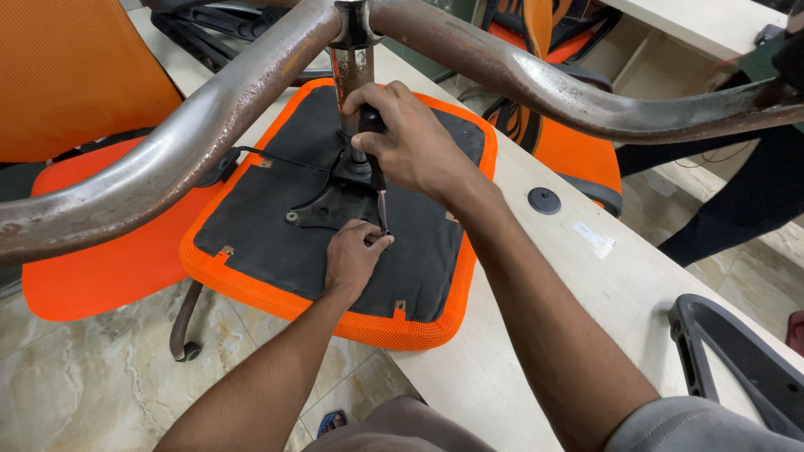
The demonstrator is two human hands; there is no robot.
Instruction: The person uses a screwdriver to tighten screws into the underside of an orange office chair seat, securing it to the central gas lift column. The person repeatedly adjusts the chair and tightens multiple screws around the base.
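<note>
Nearest the person, the left hand (356,251) rests on the black underside of an upturned orange seat (251,209), its fingers pinched around the tip of a screwdriver (378,180) where it meets the cloth. Just above those fingertips the tool's shaft rises to the right hand (406,138), whose fingers are clenched around the dark handle. Behind that fist stands the rusty centre column (352,71) of the chair, fixed to a black metal plate (322,205) just left of the left hand's fingers. The seat lies on a pale table (536,293), overhanging its edge. A black round cap (543,200) sits on the table to the right of the hands. Further off, the chair's rusted base arms (167,155) spread overhead.
</note>
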